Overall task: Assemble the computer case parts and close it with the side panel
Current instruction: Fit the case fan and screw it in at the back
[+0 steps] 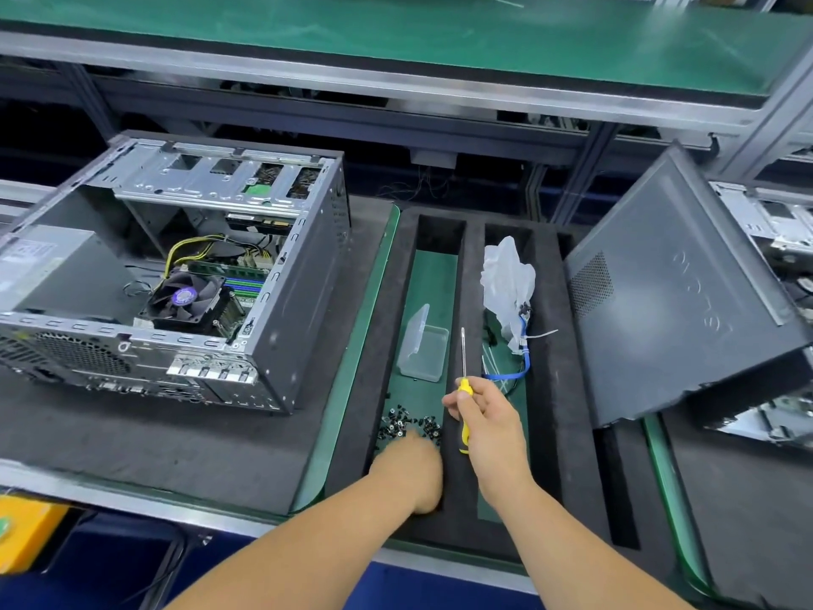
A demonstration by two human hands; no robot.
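The open computer case (281,310) lies on its side at the left, its fan and motherboard showing. A dark side panel (677,310) leans tilted at the right. My right hand (488,424) grips a yellow-handled screwdriver (463,358), shaft pointing away from me, above the foam divider. My left hand (409,464) reaches down into the left slot of the black foam tray (550,389), fingers on a pile of small black screws (402,422); its fingertips are hidden, so a grasp cannot be made out.
A clear plastic box (424,347) with its lid up sits in the left slot. The right slot holds a plastic bag (506,279), a blue cable (514,372) and white ties. Another case (778,231) lies behind the panel. A shelf (396,85) runs overhead.
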